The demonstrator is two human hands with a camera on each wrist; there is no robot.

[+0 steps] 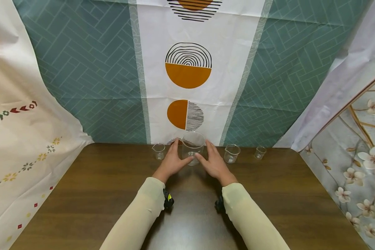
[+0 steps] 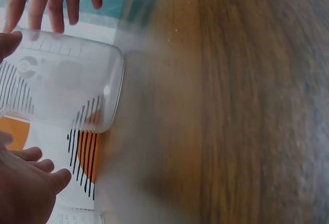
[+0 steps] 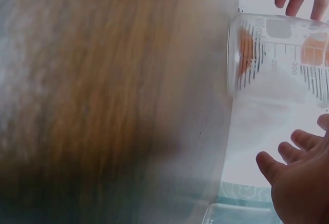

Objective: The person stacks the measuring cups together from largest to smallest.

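A large clear glass beaker [image 1: 192, 146] stands upright near the far edge of the table, between my two hands. White graduation marks show on the beaker [image 3: 277, 54] in the right wrist view. My left hand [image 1: 172, 162] is at its left side, fingers extended along it and thumb toward its front. Mirroring that, my right hand [image 1: 216, 164] is at the right side with fingers extended. In the left wrist view, the left hand's fingers [image 2: 43, 166] are spread beside the glass. A gap shows between the right hand's fingers [image 3: 270, 167] and the beaker in the right wrist view.
On the brown wooden table [image 1: 187, 222], a smaller beaker [image 1: 159, 151] stands left of the hands. To the right are another small beaker [image 1: 232, 153] and a still smaller one [image 1: 260, 152]. A patterned cloth [image 1: 112, 69] hangs behind the far edge.
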